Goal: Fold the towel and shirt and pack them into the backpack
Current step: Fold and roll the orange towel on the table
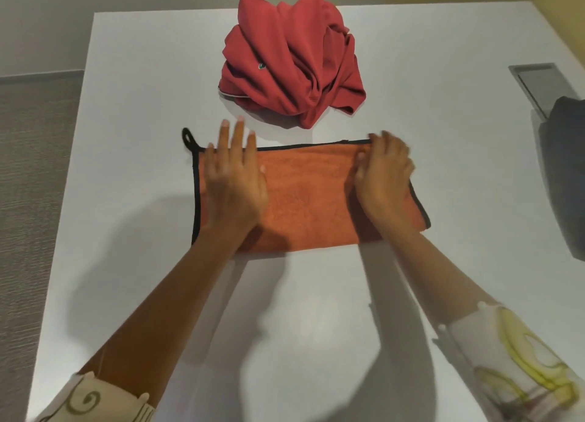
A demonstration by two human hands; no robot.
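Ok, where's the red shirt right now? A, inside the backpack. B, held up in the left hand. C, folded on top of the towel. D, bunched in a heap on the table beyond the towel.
D: the red shirt lies bunched in a heap on the white table, beyond the orange towel.

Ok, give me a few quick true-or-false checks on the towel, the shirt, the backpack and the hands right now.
1. The left hand lies flat on the orange towel. True.
2. The red shirt is neatly folded. False: it sits in a crumpled heap beyond the towel.
3. The towel is packed in the backpack. False: it lies on the white table; the backpack is at the right edge.
4. The towel's black loop is at its far left corner. True.
5. The right hand is on the shirt. False: it is on the towel's right end.
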